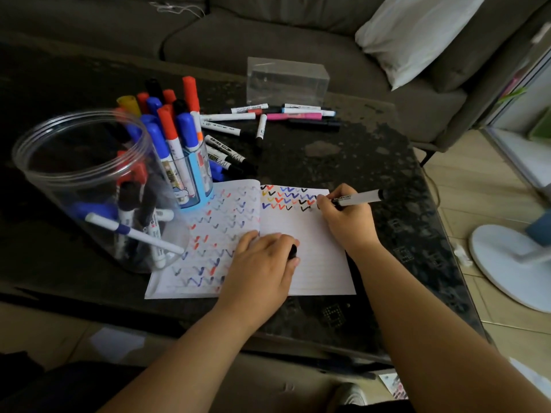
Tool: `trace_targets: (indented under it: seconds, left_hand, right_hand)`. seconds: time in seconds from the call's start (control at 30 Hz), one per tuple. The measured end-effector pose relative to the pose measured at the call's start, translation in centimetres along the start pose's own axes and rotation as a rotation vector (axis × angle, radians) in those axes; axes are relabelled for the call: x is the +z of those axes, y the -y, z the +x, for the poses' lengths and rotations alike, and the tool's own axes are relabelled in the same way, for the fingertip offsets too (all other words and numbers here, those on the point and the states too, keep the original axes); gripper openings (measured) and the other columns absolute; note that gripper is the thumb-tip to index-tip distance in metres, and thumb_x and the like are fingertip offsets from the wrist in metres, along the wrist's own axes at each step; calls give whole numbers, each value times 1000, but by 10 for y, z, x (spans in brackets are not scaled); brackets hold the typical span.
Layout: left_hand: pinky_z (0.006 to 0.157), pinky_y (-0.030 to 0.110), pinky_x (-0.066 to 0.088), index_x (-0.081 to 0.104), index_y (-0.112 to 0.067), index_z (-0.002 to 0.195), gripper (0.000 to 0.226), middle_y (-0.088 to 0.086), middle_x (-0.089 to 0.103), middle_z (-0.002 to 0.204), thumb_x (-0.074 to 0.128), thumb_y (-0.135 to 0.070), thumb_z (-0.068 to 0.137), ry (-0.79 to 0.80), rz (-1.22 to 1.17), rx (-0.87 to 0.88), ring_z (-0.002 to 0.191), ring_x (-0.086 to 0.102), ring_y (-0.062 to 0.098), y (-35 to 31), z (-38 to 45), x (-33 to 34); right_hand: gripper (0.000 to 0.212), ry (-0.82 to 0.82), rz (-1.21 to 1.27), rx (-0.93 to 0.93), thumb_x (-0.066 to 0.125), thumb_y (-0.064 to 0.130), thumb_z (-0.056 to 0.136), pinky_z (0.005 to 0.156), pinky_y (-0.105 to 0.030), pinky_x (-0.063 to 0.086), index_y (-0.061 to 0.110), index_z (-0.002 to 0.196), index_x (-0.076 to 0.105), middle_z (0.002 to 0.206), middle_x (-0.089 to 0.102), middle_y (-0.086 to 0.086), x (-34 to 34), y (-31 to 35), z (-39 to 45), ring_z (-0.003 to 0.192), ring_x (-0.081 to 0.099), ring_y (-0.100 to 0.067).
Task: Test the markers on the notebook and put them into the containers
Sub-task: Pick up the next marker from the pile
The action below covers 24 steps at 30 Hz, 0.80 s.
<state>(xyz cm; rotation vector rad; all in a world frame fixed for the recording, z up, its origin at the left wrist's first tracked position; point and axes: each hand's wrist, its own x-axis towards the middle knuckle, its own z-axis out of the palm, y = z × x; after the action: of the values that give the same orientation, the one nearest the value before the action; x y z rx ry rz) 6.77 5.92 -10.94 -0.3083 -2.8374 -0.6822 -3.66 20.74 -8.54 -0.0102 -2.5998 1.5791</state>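
Now, right hand: the right hand (347, 217) pinches a white marker (359, 198), fingers curled round its barrel, tip down on the upper right page of the notebook (310, 260), black tail end slanting off past the page's right edge.
Left hand: the left hand (262, 263) lies knuckles-up over the notebook's centre fold, fingers curled round a small black cap (293, 251) and pinning the pages down.
Notebook: open flat on the dark speckled table (357, 153), lined paper, rows of coloured V-shaped ticks along the top of the right page and fainter ones all over the left.
Clear jar: a wide see-through cylinder (89, 189) left of the notebook, markers slumped inside.
Blue cup: a small holder (196, 180) touching the notebook's upper left corner, packed with upright red, blue and black caps.
Loose markers: a scatter (268, 120) beyond the notebook, before a clear rectangular box (287, 80).
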Motion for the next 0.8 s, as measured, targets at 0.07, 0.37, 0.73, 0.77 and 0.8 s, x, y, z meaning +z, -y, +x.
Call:
trace_targets:
  seconds: [0.07,0.37,0.73,0.77,0.8]
  left_hand:
    - [110,33,21,50,-25,112,25,-10,61,113,36,-35,94,0,3,-1,109,54,9,-1,0,-1]
    - [108,34,25,53,-24,107,31,-9,64,108,30,-38,91,-25,-12,12,103,58,9,-3,-1,0]
    - [111,26,13,53,-27,120,29,-11,58,119,42,-37,95,-5,-11,4,116,47,4,-5,0,-6]
    - [109,22,10,52,-28,122,30,-13,56,121,41,-38,96,-12,-24,2,115,43,1,-6,0,-8]
    - [106,18,11,51,-29,122,29,-15,55,121,42,-38,96,-21,-57,-11,112,39,-3,-6,0,-10]
  right_hand:
    - [23,10,-6,7,63,20,90,43,-7,36,17,72,49,65,57,4,0,0,0,48,52,10]
    - [24,-28,-9,26,61,18,89,48,-13,39,12,71,46,66,55,-1,-1,-3,2,58,51,-6]
    - [16,-82,222,230,63,30,89,67,-26,46,15,84,61,70,61,2,-10,1,3,67,57,-9]
    - [15,-65,251,259,63,31,89,71,-28,47,16,87,62,73,62,3,-12,4,1,69,57,-10]
    - [15,-46,265,273,63,31,89,73,-29,48,17,91,63,74,63,4,-14,7,-4,71,57,-10]
